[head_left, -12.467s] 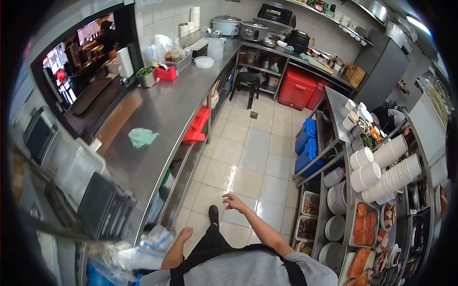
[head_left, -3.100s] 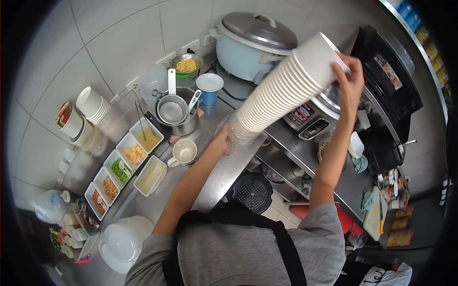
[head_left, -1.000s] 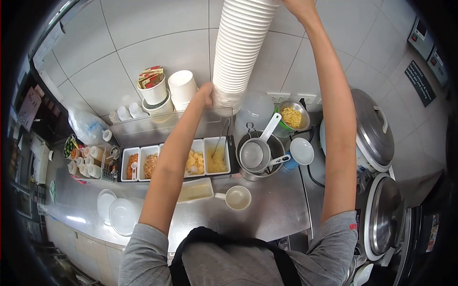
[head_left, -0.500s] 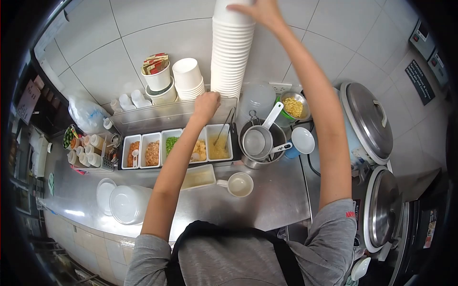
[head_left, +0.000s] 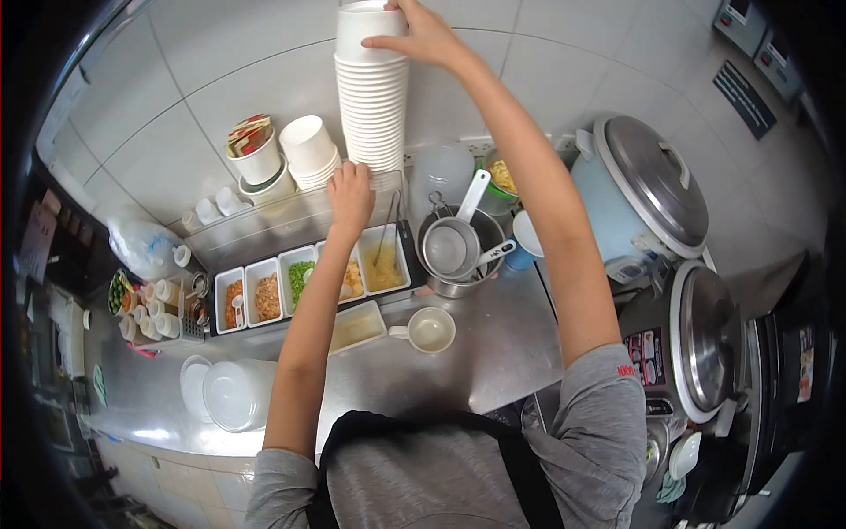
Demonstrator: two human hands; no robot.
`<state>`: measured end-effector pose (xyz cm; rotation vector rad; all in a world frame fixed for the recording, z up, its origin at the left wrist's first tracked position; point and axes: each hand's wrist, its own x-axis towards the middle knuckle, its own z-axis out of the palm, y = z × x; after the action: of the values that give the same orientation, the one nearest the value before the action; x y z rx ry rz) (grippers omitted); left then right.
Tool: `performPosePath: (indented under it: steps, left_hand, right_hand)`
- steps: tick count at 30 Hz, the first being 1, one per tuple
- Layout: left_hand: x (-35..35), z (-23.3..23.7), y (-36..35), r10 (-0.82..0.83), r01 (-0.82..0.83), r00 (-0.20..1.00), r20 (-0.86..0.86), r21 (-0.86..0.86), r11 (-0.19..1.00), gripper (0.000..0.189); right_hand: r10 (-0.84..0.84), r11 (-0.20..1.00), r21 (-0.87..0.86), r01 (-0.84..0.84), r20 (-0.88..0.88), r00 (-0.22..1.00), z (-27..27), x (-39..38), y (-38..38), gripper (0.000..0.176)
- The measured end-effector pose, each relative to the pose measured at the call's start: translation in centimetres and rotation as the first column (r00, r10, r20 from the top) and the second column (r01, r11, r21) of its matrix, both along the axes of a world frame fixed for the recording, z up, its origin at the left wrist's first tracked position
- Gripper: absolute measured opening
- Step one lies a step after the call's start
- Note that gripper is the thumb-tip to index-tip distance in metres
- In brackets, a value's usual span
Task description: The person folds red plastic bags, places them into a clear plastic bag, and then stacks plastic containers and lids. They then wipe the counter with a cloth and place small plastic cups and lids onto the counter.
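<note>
A tall stack of white paper bowls (head_left: 374, 110) rises against the tiled wall. My right hand (head_left: 421, 37) grips the top paper bowl (head_left: 357, 35), thumb on its outer side and fingers at its rim; this bowl sits higher than the tightly nested ones. Low down by the stack, my left hand (head_left: 351, 198) has its fingers curled over the upper edge of a raised clear lid (head_left: 264, 212). Beneath that lid is a row of white tubs with chopped toppings, among them green pieces (head_left: 298, 280) and a yellow one with tongs (head_left: 383, 267).
A pot with ladles (head_left: 454, 251) stands right of the tubs, a white cup (head_left: 432, 331) in front. Large cookers (head_left: 648, 185) line the right side. A shorter bowl stack (head_left: 308, 145) and a packet-filled tub (head_left: 256, 154) are left; plastic lids (head_left: 233, 397) lie on the steel counter.
The camera view has shifted, so the stack's top shows more fully. My right hand stays at the top bowl, now with its thumb across the side. My left hand remains at the lid edge.
</note>
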<state>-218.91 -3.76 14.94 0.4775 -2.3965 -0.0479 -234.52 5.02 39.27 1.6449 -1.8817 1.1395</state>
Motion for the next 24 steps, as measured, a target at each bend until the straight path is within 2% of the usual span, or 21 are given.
performPosePath:
  steps: [2, 3, 5, 6, 7, 8, 9, 10, 11, 13, 14, 17, 20, 23, 24]
  left_hand:
    - [0.9, 2.3, 0.9, 0.011, -0.018, 0.981, 0.194, 0.035, 0.999, 0.039]
    - [1.4, 3.5, 1.3, 0.006, -0.030, 0.952, 0.306, 0.072, 0.997, 0.039]
    - [2.1, 6.9, 2.2, -0.052, -0.050, 0.868, 0.494, 0.191, 0.980, 0.036]
    - [1.7, 7.3, 2.5, -0.109, -0.015, 0.855, 0.508, 0.234, 0.972, 0.035]
    - [1.1, 7.7, 2.5, -0.162, 0.014, 0.839, 0.520, 0.275, 0.961, 0.035]
    - [0.6, 8.3, 2.7, -0.212, 0.042, 0.822, 0.528, 0.314, 0.948, 0.034]
    - [0.0, 9.0, 3.6, -0.323, 0.114, 0.848, 0.420, 0.451, 0.885, 0.035]
    - [-1.2, 8.7, 3.9, -0.419, 0.239, 0.868, 0.266, 0.516, 0.823, 0.035]
    - [-2.4, 7.7, 4.1, -0.500, 0.368, 0.860, 0.101, 0.554, 0.747, 0.035]
    - [-3.9, 5.8, 5.2, -0.427, 0.393, 0.900, -0.088, 0.588, 0.706, 0.035]
    - [-4.4, 5.2, 5.4, -0.383, 0.411, 0.906, -0.182, 0.600, 0.686, 0.035]
    - [-5.0, 4.4, 5.1, -0.449, 0.312, 0.888, 0.102, 0.584, 0.750, 0.032]
    - [-4.5, 2.8, 6.9, -0.429, 0.209, 0.788, 0.441, 0.465, 0.861, 0.023]
    - [-4.6, -0.4, 8.2, -0.254, 0.071, 0.859, 0.445, 0.387, 0.919, 0.010]
    - [-5.0, -1.3, 7.9, -0.276, 0.090, 0.840, 0.467, 0.381, 0.920, 0.011]
  right_hand:
    - [0.050, 0.998, -0.038, -0.051, -0.006, 0.999, 0.2, -2.1, 1.4, 0.066]
    - [0.005, 0.994, -0.106, -0.013, -0.080, 0.997, -0.1, -3.4, 2.5, 0.072]
    - [-0.216, 0.964, -0.176, 0.201, -0.071, 0.974, -1.7, -4.8, 4.4, 0.064]
    - [-0.314, 0.932, -0.208, 0.296, -0.059, 0.948, -2.9, -5.2, 5.1, 0.063]
    - [-0.308, 0.950, 0.071, 0.306, 0.026, 0.951, -4.8, -6.4, 5.4, 0.075]
    - [-0.320, 0.901, 0.340, 0.269, 0.105, 0.941, -7.1, -7.8, 5.2, 0.088]
    - [-0.344, 0.801, 0.544, 0.250, 0.076, 0.936, -10.1, -8.8, 4.7, 0.103]
    - [-0.342, 0.738, 0.636, 0.225, 0.066, 0.937, -13.4, -8.4, 4.7, 0.114]
    - [-0.406, 0.621, 0.739, 0.262, 0.017, 0.914, -15.5, -6.7, 5.0, 0.108]
    - [-0.535, 0.395, 0.865, 0.309, -0.057, 0.843, -18.7, -4.3, 4.6, 0.112]
    - [-0.547, 0.396, 0.860, 0.320, -0.059, 0.835, -20.5, -4.3, 4.5, 0.112]
    - [-0.568, 0.371, 0.864, 0.340, -0.078, 0.819, -23.3, -4.4, 3.8, 0.116]
    - [-0.537, 0.316, 0.885, 0.343, -0.132, 0.833, -23.1, -4.3, 3.7, 0.119]
    - [-0.513, 0.315, 0.895, 0.314, -0.118, 0.850, -22.9, -4.1, 4.4, 0.117]
    - [-0.516, 0.326, 0.891, 0.317, -0.114, 0.849, -23.0, -4.2, 4.4, 0.117]
